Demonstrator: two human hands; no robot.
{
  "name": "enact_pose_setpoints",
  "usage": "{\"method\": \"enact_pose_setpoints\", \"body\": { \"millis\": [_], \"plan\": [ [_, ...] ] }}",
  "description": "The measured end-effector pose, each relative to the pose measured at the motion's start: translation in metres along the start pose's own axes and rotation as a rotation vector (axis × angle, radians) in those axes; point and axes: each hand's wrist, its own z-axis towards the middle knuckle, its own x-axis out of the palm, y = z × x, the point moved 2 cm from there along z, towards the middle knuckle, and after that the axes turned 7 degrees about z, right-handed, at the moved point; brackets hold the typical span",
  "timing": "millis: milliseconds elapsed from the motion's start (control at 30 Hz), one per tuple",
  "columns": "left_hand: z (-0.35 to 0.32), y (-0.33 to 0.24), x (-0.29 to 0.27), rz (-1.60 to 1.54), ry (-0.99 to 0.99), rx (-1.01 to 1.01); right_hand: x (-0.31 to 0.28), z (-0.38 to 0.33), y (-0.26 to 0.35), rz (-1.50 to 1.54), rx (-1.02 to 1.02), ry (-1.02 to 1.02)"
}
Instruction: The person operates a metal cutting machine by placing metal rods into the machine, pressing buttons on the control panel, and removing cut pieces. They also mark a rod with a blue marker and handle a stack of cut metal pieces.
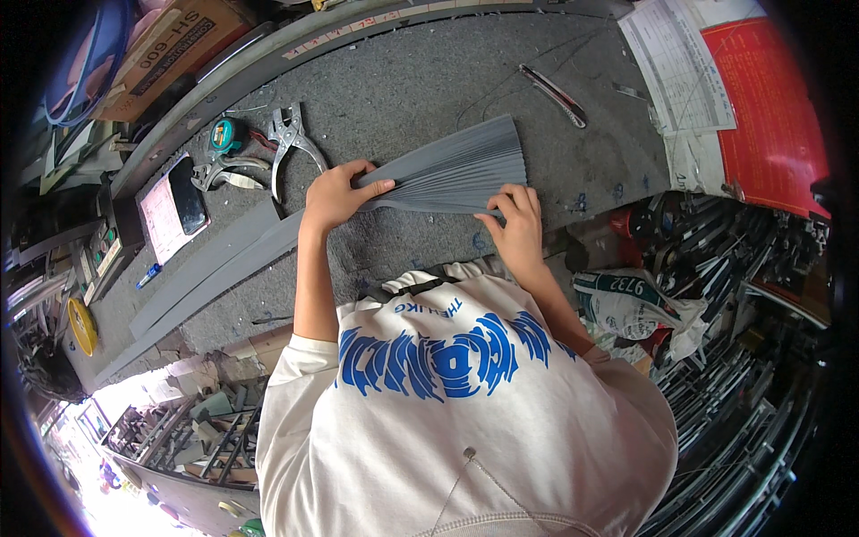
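A grey pleated sheet (pixel 461 161) lies on the carpet-covered bench (pixel 394 80), its folds fanned out toward the right. My left hand (pixel 338 192) grips the narrow, gathered part, thumb on top and the other fingers partly hidden around the far edge. At the wide end my right hand (pixel 517 222) pinches the near corner between thumb and fingers. From beneath my left wrist, long grey strips (pixel 210 259) run to the lower left; whether they join the pleated sheet, I cannot tell.
Left of my left hand lie locking pliers (pixel 291 143), a second pair of pliers (pixel 228 172), a teal tape measure (pixel 227 134) and a phone (pixel 186 197). A utility knife (pixel 553 95) rests at the back. Papers and a red sheet (pixel 765 107) sit far right, metal bars (pixel 743 430) below.
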Motion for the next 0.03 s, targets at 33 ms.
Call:
{"method": "enact_pose_setpoints", "body": {
  "millis": [33],
  "plan": [
    [-0.0002, 0.0002, 0.0005, -0.001, -0.005, 0.003, 0.0006, 0.0006, -0.0017, 0.013, 0.003, 0.023]
  ]
}}
